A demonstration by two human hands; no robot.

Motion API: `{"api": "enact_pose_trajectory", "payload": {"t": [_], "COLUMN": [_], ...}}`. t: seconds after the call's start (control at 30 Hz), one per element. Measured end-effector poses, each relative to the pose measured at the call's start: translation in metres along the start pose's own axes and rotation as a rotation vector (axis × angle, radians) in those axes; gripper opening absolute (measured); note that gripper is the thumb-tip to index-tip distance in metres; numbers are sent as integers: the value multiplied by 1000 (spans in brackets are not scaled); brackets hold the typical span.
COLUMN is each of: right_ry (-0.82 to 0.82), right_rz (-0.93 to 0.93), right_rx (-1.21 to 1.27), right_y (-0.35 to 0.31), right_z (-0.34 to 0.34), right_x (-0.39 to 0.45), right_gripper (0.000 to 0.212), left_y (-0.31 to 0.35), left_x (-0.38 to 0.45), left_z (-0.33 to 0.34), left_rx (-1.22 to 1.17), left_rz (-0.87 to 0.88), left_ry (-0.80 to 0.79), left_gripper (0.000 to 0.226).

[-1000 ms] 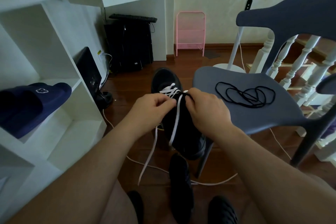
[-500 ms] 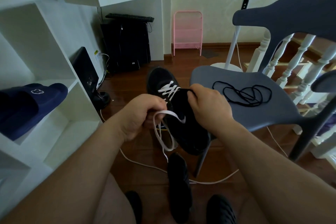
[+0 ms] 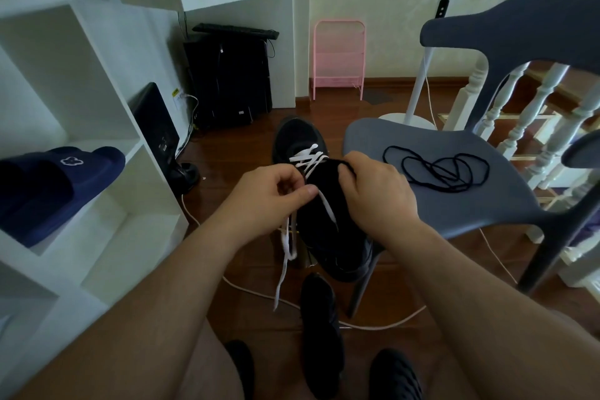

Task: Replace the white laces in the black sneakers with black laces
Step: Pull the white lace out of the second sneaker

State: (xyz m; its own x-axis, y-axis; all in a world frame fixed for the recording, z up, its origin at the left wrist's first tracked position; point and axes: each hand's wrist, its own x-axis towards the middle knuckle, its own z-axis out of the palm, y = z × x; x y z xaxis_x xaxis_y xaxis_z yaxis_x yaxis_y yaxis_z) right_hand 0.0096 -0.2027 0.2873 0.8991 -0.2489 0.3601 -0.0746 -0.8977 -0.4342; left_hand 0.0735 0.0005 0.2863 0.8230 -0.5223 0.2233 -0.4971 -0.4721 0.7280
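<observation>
Two hands met over a black sneaker (image 3: 328, 224) held up in the air beside the front edge of a grey chair (image 3: 461, 204). The left hand (image 3: 269, 195) had its fingers curled in, thumb and forefinger pinching the white lace (image 3: 310, 162) where it came off the upper eyelets; two loose lengths hung down from that pinch, one dangling far toward the floor. The right hand (image 3: 373, 191) gripped the shoe from the other side, fingers hooked over the collar, so that much of the tongue and that flank was covered. How many eyelets were unthreaded I could not make out; only the crossings near the toe showed plainly. The black laces (image 3: 438, 170) lay in a loose tangle on the chair seat, well apart from either hand. Below, on the wooden floor (image 3: 259, 318), the second black sneaker (image 3: 321, 334) stood as a dark shape with little detail. A navy slipper (image 3: 55, 185) sat on the white shelf (image 3: 107, 237) to the left, partly cut off by the frame.
</observation>
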Motion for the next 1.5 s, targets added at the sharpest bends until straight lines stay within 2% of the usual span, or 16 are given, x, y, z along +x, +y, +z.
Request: {"api": "enact_pose_trajectory", "payload": {"t": [0.3,0.37,0.43,0.5,0.63,0.7,0.8,0.87,0.93,1.1,1.2,1.27,1.33,1.37,1.43,1.5], "right_ry": [26,19,23,37,42,33,29,22,-2,70,76,-5,-45,-49,-70,-129], "right_rz": [7,13,28,44,65,75,79,56,-4,-95,16,190,284,289,242,179], "right_rx": [20,37,55,55,61,60,71,72,84,96,191,376,480,465,333,228], "right_y": [2,2,3,4,5,5,1,-2,-6,-11,1,7,9,8,7,7], "right_z": [-3,-4,-5,-6,-6,-6,-2,0,2,7,8,8,11,14,18,19], "right_x": [1,1,1,2,1,1,1,-1,-4,-8,-1,6,9,9,8,6], "right_gripper": [31,29,30,30,29,28,31,33,31,30,28,26,27,28,29,16], "left_y": [-7,-8,-13,-22,-29,-22,-5,1,-4,-17,-14,-12,-10,-11,-15,-14], "left_x": [1,2,4,4,2,0,0,-1,3,12,14,19,20,20,17,10], "left_z": [-1,-2,-7,-12,-8,-4,0,10,17,9,6,5,4,5,5,4], "left_rx": [-348,-376,-212,53,252,190,-121,-20,166,72,-69,-336,-617,-617,-291,9], "left_rz": [-92,-115,-194,-275,-402,-296,-231,-167,-96,-189,-116,-175,-262,-274,-221,-155], "left_ry": [-72,-5,122,128,-199,-102,29,21,118,358,543,663,654,629,561,499], "left_gripper": [16,16,18,21,22,35,54,48,38,20,12,11,16,17,14,11]}}
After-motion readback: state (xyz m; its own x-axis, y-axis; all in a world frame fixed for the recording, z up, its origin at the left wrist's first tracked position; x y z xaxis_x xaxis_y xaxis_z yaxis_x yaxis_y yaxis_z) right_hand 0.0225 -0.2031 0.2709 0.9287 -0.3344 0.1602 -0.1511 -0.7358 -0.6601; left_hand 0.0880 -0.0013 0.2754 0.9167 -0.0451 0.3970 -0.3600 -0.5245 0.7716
